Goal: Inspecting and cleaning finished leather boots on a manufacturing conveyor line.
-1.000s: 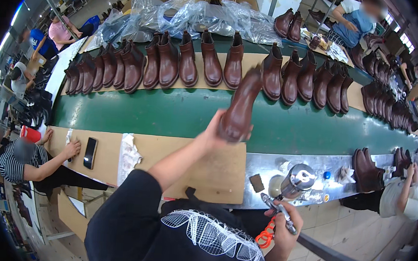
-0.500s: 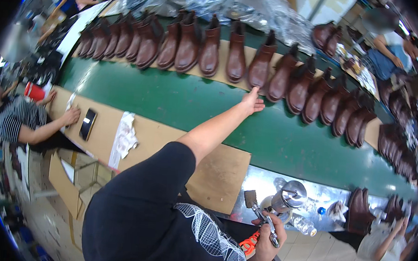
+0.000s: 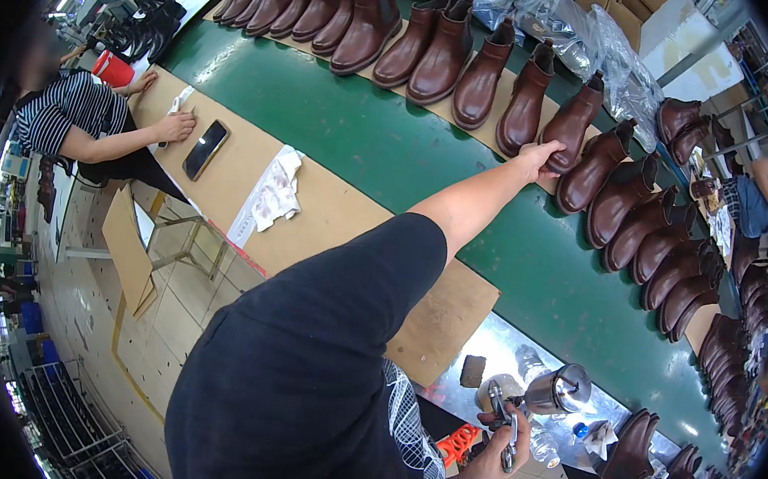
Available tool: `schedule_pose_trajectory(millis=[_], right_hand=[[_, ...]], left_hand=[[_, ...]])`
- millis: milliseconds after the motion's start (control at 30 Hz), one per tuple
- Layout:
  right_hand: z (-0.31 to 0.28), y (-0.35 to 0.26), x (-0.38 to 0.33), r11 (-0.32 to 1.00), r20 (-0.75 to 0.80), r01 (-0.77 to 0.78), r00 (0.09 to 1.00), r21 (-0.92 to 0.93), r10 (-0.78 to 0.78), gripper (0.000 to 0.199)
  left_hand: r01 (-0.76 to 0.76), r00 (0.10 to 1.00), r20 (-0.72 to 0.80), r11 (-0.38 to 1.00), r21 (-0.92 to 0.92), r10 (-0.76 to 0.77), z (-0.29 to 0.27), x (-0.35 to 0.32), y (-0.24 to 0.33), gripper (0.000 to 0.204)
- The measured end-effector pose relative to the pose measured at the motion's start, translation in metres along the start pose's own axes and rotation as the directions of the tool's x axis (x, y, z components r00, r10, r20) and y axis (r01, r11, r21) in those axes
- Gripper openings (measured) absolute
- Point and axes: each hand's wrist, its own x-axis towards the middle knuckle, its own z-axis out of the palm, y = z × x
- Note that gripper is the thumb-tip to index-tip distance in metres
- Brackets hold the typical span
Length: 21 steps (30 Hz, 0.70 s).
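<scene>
The person's left hand (image 3: 543,155) is stretched far out across the green belt (image 3: 391,142). Its fingers are wrapped around the heel end of a brown boot (image 3: 573,123), holding it low near the sole. The boot stands upright in a long row of brown boots (image 3: 433,47) on a strip of tan card at the far side of the belt. It has a boot close on each side of the hand. It looks like the boots stand side by side, toes pointing the same way, so they stay neat and take little room. Gripping low at the heel probably keeps the boot from tipping.

The right hand (image 3: 499,443) is down close to the body. Its fingers are closed around a metal spray tool (image 3: 540,400) with a shiny cup on top. The tool points away from the body, over the shiny metal tray (image 3: 501,346) just ahead of that hand. A dark sponge (image 3: 473,370) lies just to the left of it.

Far to the left of the reaching arm, a white rag (image 3: 267,197) and a black phone (image 3: 204,149) lie on the brown cardboard (image 3: 332,218). Another person in a striped shirt (image 3: 63,115) sits there.
</scene>
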Motion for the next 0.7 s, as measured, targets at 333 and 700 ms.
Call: schedule_pose_trajectory(millis=[333, 700], right_hand=[[-0.004, -0.008, -0.041, 0.999, 0.02, 0.027, 0.999, -0.034, -0.026, 0.043], [0.002, -0.01, -0.091, 0.946, 0.021, 0.32, 0.947, -0.055, -0.32, 0.035]], left_hand=[[-0.393, 0.874, 0.29, 0.918, -0.047, 0.389, -0.027, -0.227, 0.061, 0.046], [0.423, 0.379, 0.902, 0.829, -0.367, 0.206, -0.098, -0.416, 0.023, 0.078]])
